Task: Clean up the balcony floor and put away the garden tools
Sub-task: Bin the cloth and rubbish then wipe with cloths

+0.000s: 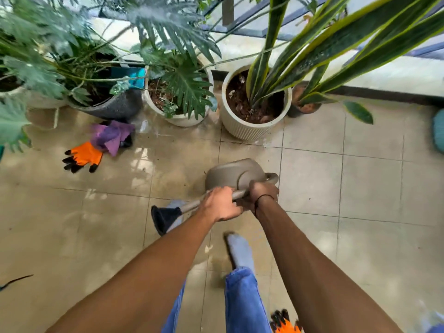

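Note:
A grey-brown watering can hangs above the tiled floor in the middle of the view, its long spout pointing left and ending in a black rose. My left hand grips the spout close to the can's body. My right hand grips the can's handle just to the right. An orange and black garden glove lies on the floor at the left, partly under a purple cloth. A second orange glove shows at the bottom edge.
Potted plants line the far side: a dark pot, a white pot, a ribbed white pot with a tall snake plant, and a small terracotta pot. The tiles look wet. My socked feet stand below the can. A teal object sits at the right edge.

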